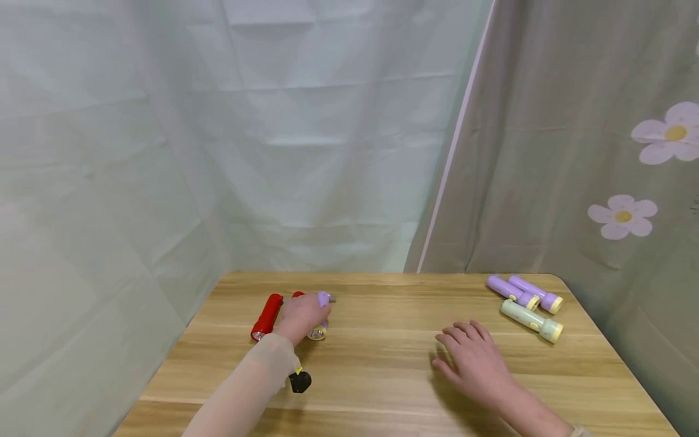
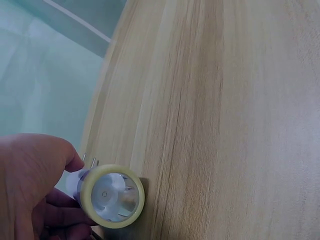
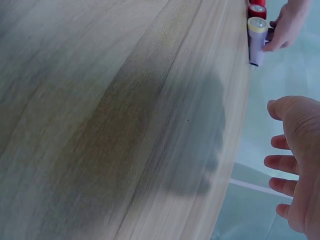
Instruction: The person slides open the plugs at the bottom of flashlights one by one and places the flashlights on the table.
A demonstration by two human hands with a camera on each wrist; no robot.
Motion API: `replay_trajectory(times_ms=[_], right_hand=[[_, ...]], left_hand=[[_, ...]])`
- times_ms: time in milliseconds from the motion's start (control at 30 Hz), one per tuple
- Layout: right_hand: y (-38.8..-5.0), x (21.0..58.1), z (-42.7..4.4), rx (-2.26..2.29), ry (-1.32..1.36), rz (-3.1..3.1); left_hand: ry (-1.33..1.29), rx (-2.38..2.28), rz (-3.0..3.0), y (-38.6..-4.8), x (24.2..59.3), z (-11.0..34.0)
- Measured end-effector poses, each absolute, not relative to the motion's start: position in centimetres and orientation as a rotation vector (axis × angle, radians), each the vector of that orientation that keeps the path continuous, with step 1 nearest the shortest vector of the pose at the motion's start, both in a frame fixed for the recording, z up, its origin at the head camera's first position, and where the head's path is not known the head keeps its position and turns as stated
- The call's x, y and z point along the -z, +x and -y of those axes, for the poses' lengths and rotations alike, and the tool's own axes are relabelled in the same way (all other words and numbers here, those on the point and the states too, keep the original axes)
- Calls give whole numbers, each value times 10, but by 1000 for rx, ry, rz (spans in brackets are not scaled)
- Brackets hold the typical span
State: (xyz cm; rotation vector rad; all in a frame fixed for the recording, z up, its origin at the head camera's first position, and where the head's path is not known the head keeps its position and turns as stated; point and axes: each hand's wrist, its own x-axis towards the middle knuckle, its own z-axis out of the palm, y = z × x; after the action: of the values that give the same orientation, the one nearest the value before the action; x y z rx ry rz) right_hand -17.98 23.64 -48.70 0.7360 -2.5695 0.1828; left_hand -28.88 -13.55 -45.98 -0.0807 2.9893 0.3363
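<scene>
My left hand [image 1: 302, 317] pinches a purple flashlight with a pale yellow head [image 1: 317, 333], thumb on one side and curled fingers on the other. The left wrist view shows the lens end of this flashlight [image 2: 113, 197] facing the camera, beside the hand [image 2: 32, 182]. A red flashlight [image 1: 268, 317] lies just left of the hand; a second red one [image 3: 257, 11] is next to the purple one in the right wrist view. My right hand [image 1: 476, 364] is held above the table, fingers apart and relaxed, holding nothing.
At the table's back right lie two purple flashlights [image 1: 505, 287] and a pale green one [image 1: 526, 317]. Thin metal prongs [image 2: 94, 162] show behind the held flashlight. A black object [image 1: 300, 382] is by the left wrist. Curtains [image 1: 338, 152] hang behind the wooden table [image 1: 382, 364].
</scene>
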Motion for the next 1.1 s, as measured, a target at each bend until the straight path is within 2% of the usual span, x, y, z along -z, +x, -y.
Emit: replay_trajectory(times_ms=[500, 833, 1100], right_hand=[[-189, 482, -243, -205, 691, 2585], [-196, 465, -280, -188, 619, 2529], [-205, 455, -310, -156, 569, 2499]], left_hand=[[-43, -268, -3035, -287, 443, 139], [441, -390, -3233, -282, 433, 116], [705, -259, -3247, -264, 430, 91]])
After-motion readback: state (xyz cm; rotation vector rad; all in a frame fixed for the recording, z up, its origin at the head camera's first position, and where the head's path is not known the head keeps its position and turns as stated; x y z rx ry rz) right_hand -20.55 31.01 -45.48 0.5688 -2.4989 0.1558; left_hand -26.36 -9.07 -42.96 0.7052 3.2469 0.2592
